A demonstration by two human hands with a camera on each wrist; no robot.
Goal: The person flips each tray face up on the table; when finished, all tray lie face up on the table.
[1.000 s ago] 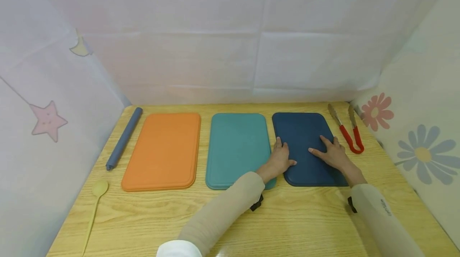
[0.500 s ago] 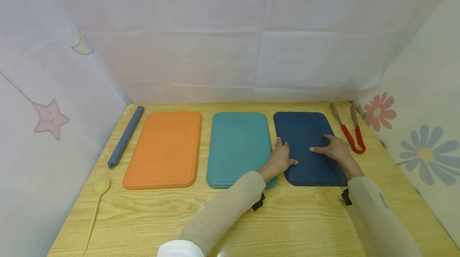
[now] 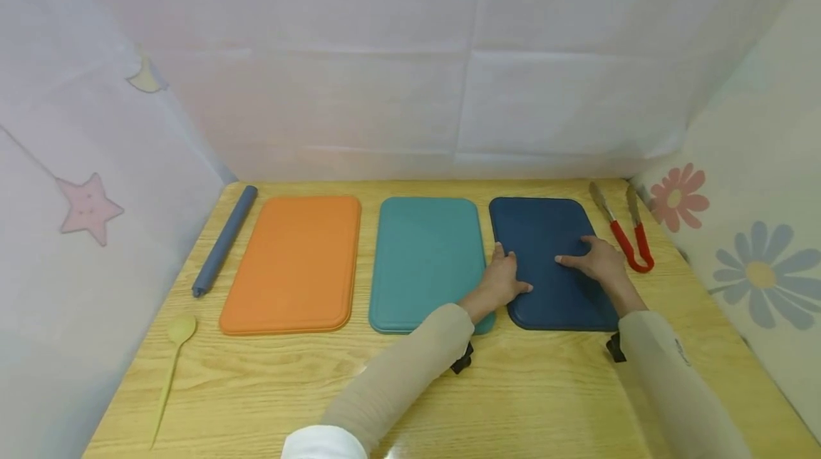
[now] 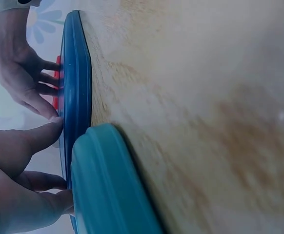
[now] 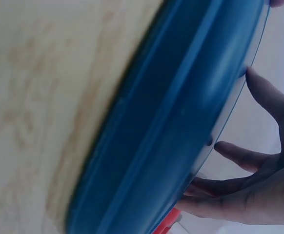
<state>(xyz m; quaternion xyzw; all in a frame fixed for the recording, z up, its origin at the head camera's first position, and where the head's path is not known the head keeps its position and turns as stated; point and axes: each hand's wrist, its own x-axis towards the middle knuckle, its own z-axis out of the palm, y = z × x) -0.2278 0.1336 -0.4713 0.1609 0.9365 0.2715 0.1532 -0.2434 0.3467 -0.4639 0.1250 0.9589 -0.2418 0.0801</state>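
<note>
A navy blue cutting board [image 3: 545, 266] lies flat on the right half of the table. My left hand [image 3: 499, 281] is at its left edge, the thumb on the top face and the other fingers along the side, near the teal cutting board [image 3: 423, 259]. On the navy board's right part rests my right hand [image 3: 603, 265], thumb and fingertips touching its top and right edge. The right wrist view shows these fingers [image 5: 242, 156] spread and mostly straight against the navy board [image 5: 181, 97]. In the left wrist view, the left fingertips are partly hidden behind the teal board [image 4: 108, 180].
An orange cutting board [image 3: 291, 266] lies left of the teal one. Beyond it are a grey-blue rolled cylinder [image 3: 224, 241] and a yellow-green spoon [image 3: 172, 366]. Red-handled tongs [image 3: 625, 234] lie spread by the right edge of the wooden table [image 3: 526, 395]. Patterned cloth walls enclose three sides.
My right hand has drawn its fingers closer together and shifted slightly toward the navy board's right edge. The left hand stays in place; the boards show no clear movement.
</note>
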